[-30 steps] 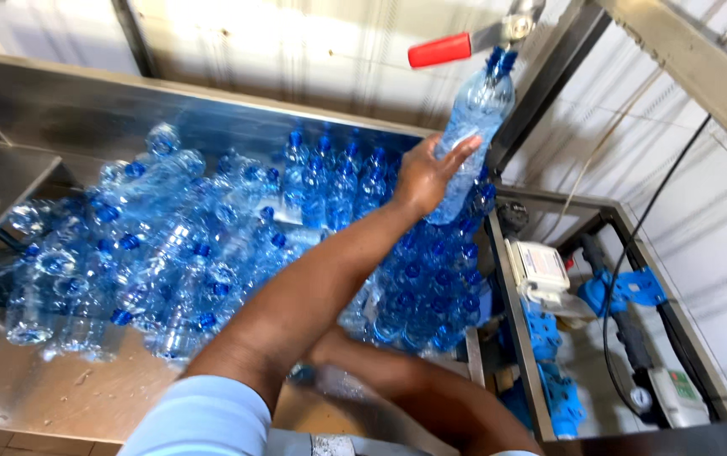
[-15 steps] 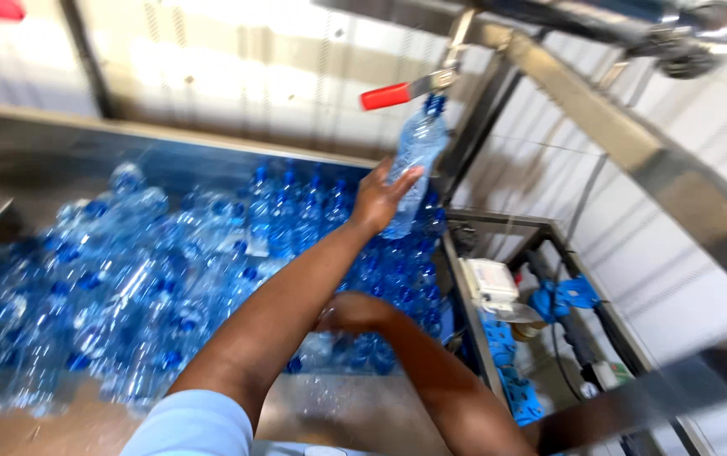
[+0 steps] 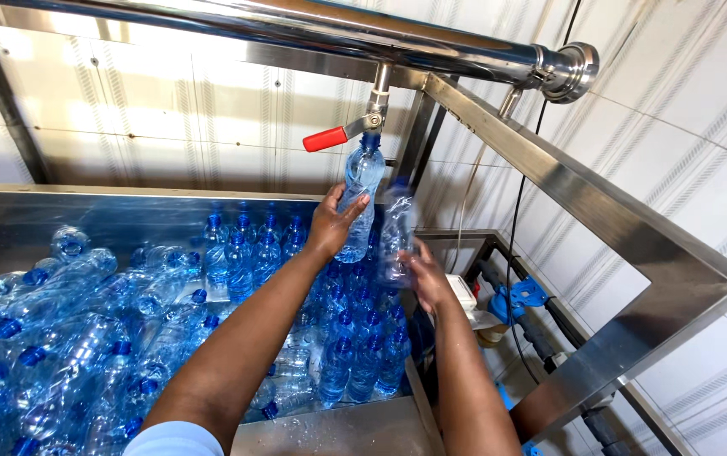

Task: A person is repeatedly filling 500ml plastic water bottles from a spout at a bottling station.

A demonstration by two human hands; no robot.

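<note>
My left hand (image 3: 332, 226) grips a clear plastic bottle (image 3: 362, 179) and holds it upright with its blue neck right under a steel tap (image 3: 374, 105) that has a red lever (image 3: 325, 138). My right hand (image 3: 428, 279) holds a second clear bottle (image 3: 396, 226) upright just to the right of the first, a little lower. Both hands are above the right end of a steel trough (image 3: 59, 221) packed with blue-capped bottles (image 3: 237, 262).
A thick steel pipe (image 3: 338, 29) runs overhead and feeds the tap. A steel frame (image 3: 634, 245) slopes down on the right. Blue fittings and black hoses (image 3: 524, 295) sit beyond the trough's right end. A wet steel ledge (image 3: 338, 431) lies in front.
My right hand has come up from low over the bottles with a second bottle to beside the tap. My left hand still holds its bottle under the tap. The view tilted upward.
</note>
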